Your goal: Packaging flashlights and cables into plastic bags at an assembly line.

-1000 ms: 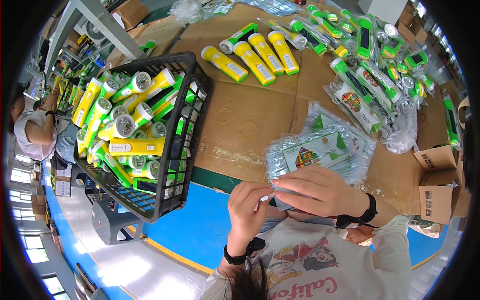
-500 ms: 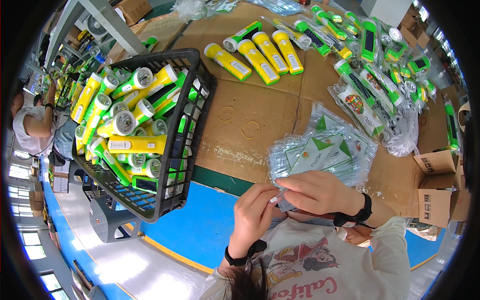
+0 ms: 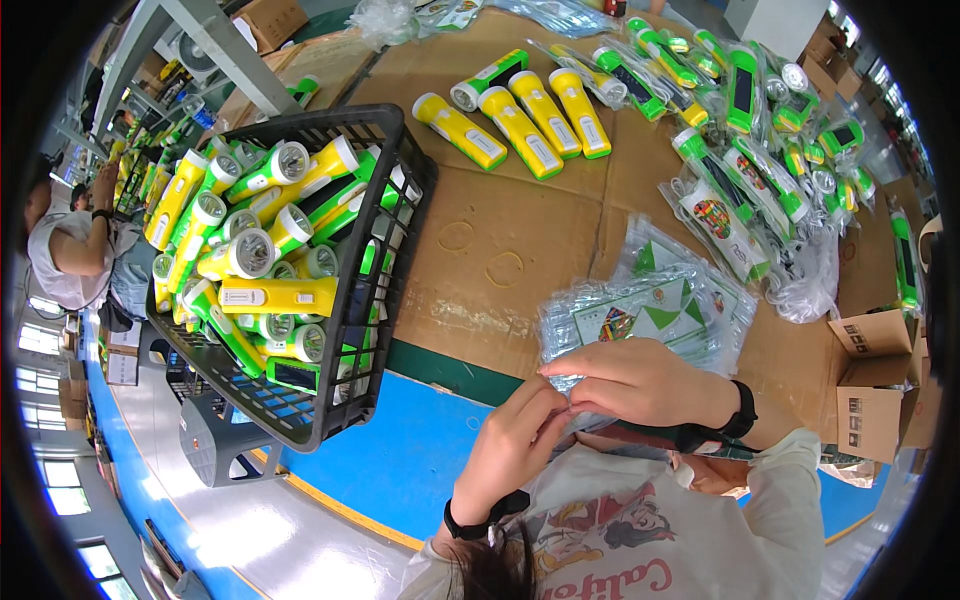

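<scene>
A: Hands?
B: Left hand (image 3: 512,440) and right hand (image 3: 640,385) both pinch a clear bag (image 3: 585,415), near edge of the tabletop (image 3: 500,250).
A: Progress?
B: Basket (image 3: 400,200) left nearly full of loose flashlights (image 3: 265,295); bagged ones (image 3: 720,215) far right. Plenty left, I'd say.

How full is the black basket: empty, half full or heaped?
Heaped. The black basket holds yellow and green flashlights piled up to its rim, hiding most of its floor.

Right hand (image 3: 640,385) covers near edge of bag stack (image 3: 645,310); what fingertips pinch there can't be told. Basket (image 3: 300,270) wall hides lower flashlights. Beyond the stack, bagged flashlights (image 3: 790,110) blur toward rim.
</scene>
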`<state>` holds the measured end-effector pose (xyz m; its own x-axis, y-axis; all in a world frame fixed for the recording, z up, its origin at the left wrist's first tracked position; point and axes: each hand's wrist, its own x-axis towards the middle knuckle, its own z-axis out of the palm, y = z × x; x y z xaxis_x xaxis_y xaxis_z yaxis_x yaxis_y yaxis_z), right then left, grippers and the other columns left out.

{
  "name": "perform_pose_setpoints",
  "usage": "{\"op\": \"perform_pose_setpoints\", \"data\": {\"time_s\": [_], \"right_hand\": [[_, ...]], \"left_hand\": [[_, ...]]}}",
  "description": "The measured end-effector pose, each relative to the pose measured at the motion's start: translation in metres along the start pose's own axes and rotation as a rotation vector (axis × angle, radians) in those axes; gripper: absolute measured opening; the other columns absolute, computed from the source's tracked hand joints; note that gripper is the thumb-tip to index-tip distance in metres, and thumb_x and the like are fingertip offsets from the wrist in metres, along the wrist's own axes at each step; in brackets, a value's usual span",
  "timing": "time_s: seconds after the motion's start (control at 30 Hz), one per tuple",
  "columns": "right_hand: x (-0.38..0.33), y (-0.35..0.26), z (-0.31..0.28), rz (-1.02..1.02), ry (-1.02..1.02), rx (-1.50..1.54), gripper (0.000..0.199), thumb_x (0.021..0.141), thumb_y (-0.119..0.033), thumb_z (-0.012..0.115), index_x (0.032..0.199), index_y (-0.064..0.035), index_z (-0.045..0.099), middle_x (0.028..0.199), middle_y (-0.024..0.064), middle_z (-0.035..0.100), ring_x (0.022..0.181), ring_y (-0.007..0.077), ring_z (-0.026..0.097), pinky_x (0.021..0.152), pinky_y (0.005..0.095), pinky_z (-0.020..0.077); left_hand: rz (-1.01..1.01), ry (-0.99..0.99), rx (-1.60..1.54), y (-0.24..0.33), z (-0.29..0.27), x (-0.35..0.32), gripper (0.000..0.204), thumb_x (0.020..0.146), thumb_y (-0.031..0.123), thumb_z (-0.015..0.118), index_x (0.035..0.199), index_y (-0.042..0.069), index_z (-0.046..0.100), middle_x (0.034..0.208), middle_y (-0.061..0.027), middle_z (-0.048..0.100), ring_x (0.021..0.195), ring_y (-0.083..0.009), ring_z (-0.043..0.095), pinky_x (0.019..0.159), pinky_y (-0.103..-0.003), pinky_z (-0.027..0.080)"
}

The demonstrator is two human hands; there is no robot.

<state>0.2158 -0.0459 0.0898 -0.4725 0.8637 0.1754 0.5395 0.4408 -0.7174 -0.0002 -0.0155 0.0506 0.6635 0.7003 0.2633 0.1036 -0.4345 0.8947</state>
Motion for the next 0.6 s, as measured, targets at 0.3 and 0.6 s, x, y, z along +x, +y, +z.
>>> {"op": "perform_pose_setpoints", "data": {"time_s": [0.3, 0.6], "right_hand": [[0.000, 0.013, -0.050, -0.112, -0.005, 0.174, 0.024, 0.083, -0.025, 0.077, 0.082, -0.0058, 0.064, 0.127, 0.0140, 0.061, 0.115, 0.0313, 0.059, 0.090, 0.0418, 0.0482], [0.088, 0.187, -0.129, 0.551, 0.626, -0.339, 0.040, 0.094, -0.028, 0.063, 0.122, -0.0025, 0.051, 0.109, 0.0146, 0.067, 0.098, 0.0299, 0.067, 0.082, 0.0407, 0.0526]], "left_hand": [[-0.173, 0.430, -1.060, -0.009, -0.042, -0.029, 0.024, 0.076, 0.011, 0.078, 0.076, 0.003, 0.056, 0.082, -0.0079, 0.056, 0.060, -0.0114, 0.042, 0.055, -0.025, 0.035], [-0.052, 0.251, -0.448, 0.006, -0.049, -0.025, 0.015, 0.072, 0.011, 0.082, 0.082, 0.002, 0.076, 0.076, -0.0016, 0.047, 0.067, -0.0138, 0.041, 0.058, -0.028, 0.029]]}}
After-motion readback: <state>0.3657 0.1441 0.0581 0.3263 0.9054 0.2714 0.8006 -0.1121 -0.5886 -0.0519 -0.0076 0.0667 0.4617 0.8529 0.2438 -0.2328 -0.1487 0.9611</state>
